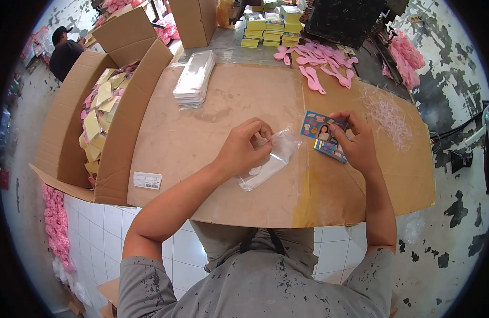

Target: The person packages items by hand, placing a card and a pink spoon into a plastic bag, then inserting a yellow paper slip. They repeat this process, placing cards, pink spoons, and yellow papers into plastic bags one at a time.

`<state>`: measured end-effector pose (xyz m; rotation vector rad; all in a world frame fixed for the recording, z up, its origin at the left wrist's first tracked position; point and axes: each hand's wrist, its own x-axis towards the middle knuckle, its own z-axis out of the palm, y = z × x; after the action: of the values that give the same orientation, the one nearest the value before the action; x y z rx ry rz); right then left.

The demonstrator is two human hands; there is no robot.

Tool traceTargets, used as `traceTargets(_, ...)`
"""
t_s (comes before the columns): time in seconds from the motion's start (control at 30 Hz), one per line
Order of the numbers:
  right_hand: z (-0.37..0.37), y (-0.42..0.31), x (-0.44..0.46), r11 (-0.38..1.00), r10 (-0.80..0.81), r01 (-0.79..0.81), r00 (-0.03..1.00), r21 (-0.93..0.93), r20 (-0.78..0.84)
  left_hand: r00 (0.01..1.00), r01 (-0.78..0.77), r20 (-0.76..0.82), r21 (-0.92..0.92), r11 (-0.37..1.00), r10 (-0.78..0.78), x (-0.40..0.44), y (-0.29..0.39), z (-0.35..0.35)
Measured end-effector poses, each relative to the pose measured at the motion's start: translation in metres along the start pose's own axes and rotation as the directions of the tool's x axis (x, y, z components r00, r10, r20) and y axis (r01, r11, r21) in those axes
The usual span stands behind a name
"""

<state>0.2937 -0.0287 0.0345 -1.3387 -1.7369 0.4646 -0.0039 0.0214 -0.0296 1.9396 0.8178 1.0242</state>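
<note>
My left hand (pixel 248 147) is closed on the upper edge of a clear plastic bag (pixel 271 165), which lies over the cardboard-covered table. To its right, my right hand (pixel 355 139) holds a blue printed card (pixel 315 127) between thumb and fingers. The card is tilted above a small stack of similar cards (pixel 330 151) on the tabletop. A pile of clear plastic bags (pixel 194 79) lies farther back on the left. Pink plastic spoon-like pieces (pixel 312 79) are spread at the back right.
On the left stands an open cardboard box (pixel 129 114) filled with packed items. Stacked yellow-edged cards (pixel 273 25) are at the back. Shredded strips (pixel 390 116) lie at the right. A label (pixel 147 180) is near the left front. A person (pixel 67 55) is far left.
</note>
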Motion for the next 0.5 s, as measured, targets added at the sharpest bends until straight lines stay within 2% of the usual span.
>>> traceTargets(0.07,0.013,-0.002,0.002,0.995,0.005,0.000,0.999,0.098,-0.044,0.994,0.103,0.051,-0.059,0.993,-0.100,-0.003,0.003,0.000)
traceTargets(0.13,0.022,-0.004,0.003,0.984,0.027,-0.016,0.998,0.180,-0.057,0.995,0.089,0.053,-0.053,0.995,-0.086,-0.002,0.004,-0.001)
traceTargets(0.23,0.020,-0.010,0.004,0.999,-0.023,0.027,0.991,-0.027,0.135,0.999,0.039,0.032,-0.040,0.998,-0.038,-0.003,0.002,0.000)
traceTargets(0.37,0.023,-0.007,0.004,0.985,-0.097,0.120,0.979,-0.127,0.177,0.998,-0.067,-0.014,-0.050,0.996,0.066,0.000,0.000,0.001)
traceTargets(0.5,0.027,0.000,0.004,0.975,-0.133,0.157,0.979,-0.154,0.158,0.998,0.061,0.008,-0.110,0.992,-0.060,-0.001,0.003,-0.003)
